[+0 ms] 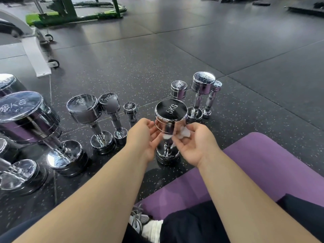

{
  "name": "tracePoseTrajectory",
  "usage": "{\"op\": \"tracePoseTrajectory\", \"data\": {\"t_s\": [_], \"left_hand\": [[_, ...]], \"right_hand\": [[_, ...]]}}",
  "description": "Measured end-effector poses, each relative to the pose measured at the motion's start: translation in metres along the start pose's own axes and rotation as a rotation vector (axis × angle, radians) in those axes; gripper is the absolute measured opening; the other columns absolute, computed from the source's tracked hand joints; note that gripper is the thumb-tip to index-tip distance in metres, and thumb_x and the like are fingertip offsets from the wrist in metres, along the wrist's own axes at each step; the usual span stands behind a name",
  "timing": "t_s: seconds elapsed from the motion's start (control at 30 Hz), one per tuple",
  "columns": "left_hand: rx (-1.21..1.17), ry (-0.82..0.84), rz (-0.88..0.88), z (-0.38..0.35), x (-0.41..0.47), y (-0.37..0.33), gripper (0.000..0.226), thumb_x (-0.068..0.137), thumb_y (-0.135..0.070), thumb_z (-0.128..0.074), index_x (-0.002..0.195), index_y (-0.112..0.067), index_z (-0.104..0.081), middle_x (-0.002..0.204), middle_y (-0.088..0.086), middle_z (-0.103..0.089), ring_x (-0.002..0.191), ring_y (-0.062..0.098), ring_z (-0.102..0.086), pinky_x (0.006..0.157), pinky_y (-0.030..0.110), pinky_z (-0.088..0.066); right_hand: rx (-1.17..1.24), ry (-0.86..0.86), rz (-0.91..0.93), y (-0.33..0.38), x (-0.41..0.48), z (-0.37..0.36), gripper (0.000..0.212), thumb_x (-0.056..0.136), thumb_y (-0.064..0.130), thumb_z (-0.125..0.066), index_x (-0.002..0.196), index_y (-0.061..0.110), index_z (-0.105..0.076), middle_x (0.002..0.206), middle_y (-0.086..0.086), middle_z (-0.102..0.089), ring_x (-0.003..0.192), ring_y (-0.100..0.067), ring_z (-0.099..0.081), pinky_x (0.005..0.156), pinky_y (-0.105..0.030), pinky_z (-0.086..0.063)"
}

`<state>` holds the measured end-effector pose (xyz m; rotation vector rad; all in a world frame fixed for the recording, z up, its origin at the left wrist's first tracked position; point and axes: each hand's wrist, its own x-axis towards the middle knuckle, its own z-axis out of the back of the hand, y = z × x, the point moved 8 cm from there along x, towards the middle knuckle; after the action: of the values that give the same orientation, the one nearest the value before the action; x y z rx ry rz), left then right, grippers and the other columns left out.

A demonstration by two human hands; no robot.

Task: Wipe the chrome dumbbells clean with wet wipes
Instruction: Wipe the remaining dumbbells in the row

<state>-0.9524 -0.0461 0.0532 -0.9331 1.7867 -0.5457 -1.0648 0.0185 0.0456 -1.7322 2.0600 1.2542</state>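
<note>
The 5KG dumbbell (pixel 171 130) stands on end on the floor (pixel 192 55) in front of me, at the edge of the purple mat (pixel 263 165), with my left hand (pixel 149 135) open and cupped beside its upper head, touching it as far as the blur lets me tell. My right hand (pixel 194 142) pinches a crumpled wet wipe (pixel 184 133) against the handle just under that head. Standing on one end, it could tip if I rub sideways too hard, and wet chrome could slip from my loose left hand and knock the smaller dumbbells (pixel 201 95) just behind.
</note>
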Motion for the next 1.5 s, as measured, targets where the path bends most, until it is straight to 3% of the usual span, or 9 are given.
{"op": "tracePoseTrajectory", "data": {"t_s": [0.1,0.23,0.63,0.9,1.07,1.2,1.33,1.47,1.5], "left_hand": [[0.132,-0.080,0.030,0.012,0.009,0.004,0.017,0.096,-0.017,-0.044,0.090,-0.011,-0.059,0.078,0.003,-0.062,0.065,0.014,-0.056,0.061,0.027,-0.049],[0.181,-0.027,0.105,0.007,0.009,0.013,0.017,0.095,-0.017,-0.045,0.087,-0.012,-0.059,0.078,0.003,-0.063,0.067,0.014,-0.057,0.065,0.028,-0.050],[0.133,0.204,0.399,0.005,-0.004,0.024,0.040,0.099,-0.016,-0.026,0.106,0.008,-0.057,0.088,0.025,-0.068,0.080,0.031,-0.065,0.054,0.031,-0.059],[-0.201,0.115,0.082,-0.007,0.005,-0.002,0.021,0.094,-0.002,-0.046,0.112,0.004,-0.056,0.086,0.015,-0.063,0.073,0.022,-0.064,0.063,0.030,-0.061],[0.038,0.014,0.039,0.003,0.010,0.008,0.035,0.102,-0.030,-0.049,0.111,0.002,-0.060,0.083,0.011,-0.068,0.066,0.018,-0.066,0.049,0.024,-0.056],[-0.024,0.017,-0.076,-0.009,0.009,-0.002,0.020,0.098,-0.022,-0.059,0.084,-0.008,-0.064,0.058,-0.003,-0.065,0.049,0.007,-0.060,0.060,0.023,-0.058],[0.053,0.069,-0.161,-0.023,0.010,-0.010,0.047,0.102,-0.043,-0.043,0.092,-0.008,-0.071,0.064,-0.003,-0.068,0.055,0.009,-0.062,0.052,0.019,-0.051],[0.320,-0.040,-0.423,-0.013,-0.007,-0.026,0.049,0.100,-0.043,-0.038,0.095,-0.013,-0.077,0.057,-0.008,-0.064,0.056,0.003,-0.053,0.075,0.026,-0.048],[0.324,-0.023,-0.467,-0.014,-0.016,-0.028,0.050,0.099,-0.042,-0.038,0.094,-0.010,-0.076,0.061,-0.022,-0.044,0.056,0.003,-0.050,0.081,0.029,-0.050]], "right_hand": [[-0.045,-0.013,-0.053,-0.006,0.001,0.001,0.031,0.103,0.022,-0.041,0.116,-0.002,-0.058,0.112,-0.019,-0.065,0.105,-0.029,-0.063,0.069,-0.036,-0.055],[0.085,-0.046,0.080,0.019,0.005,0.007,0.022,0.099,0.002,-0.040,0.113,-0.008,-0.054,0.091,-0.020,-0.064,0.075,-0.026,-0.065,0.060,-0.035,-0.058],[-0.377,-0.042,-0.118,-0.016,0.002,0.007,0.026,0.094,-0.002,-0.037,0.083,0.010,-0.058,0.080,-0.004,-0.059,0.070,-0.012,-0.052,0.061,-0.019,-0.037],[-0.259,-0.138,-0.006,0.005,0.003,0.016,0.030,0.098,0.008,-0.039,0.083,0.016,-0.064,0.077,0.002,-0.065,0.071,-0.010,-0.055,0.066,-0.021,-0.038],[-0.219,-0.165,0.077,0.016,0.011,0.013,0.023,0.097,0.011,-0.044,0.091,0.014,-0.065,0.081,0.001,-0.066,0.071,-0.010,-0.056,0.064,-0.022,-0.040],[-0.190,-0.167,0.100,0.019,0.018,0.010,0.019,0.095,0.011,-0.049,0.085,0.012,-0.065,0.076,-0.001,-0.064,0.063,-0.011,-0.057,0.054,-0.021,-0.045],[-0.174,-0.151,0.111,0.018,0.021,0.008,0.017,0.094,0.009,-0.049,0.087,0.010,-0.065,0.073,-0.003,-0.065,0.054,-0.011,-0.059,0.046,-0.017,-0.048],[-0.168,-0.121,0.181,0.030,0.025,0.006,0.018,0.091,0.006,-0.051,0.081,0.010,-0.065,0.070,-0.001,-0.064,0.053,-0.012,-0.058,0.057,-0.024,-0.051],[-0.178,-0.117,0.204,0.033,0.026,0.004,0.020,0.091,0.005,-0.051,0.078,0.011,-0.064,0.067,0.000,-0.063,0.054,-0.012,-0.057,0.058,-0.024,-0.049]]}}
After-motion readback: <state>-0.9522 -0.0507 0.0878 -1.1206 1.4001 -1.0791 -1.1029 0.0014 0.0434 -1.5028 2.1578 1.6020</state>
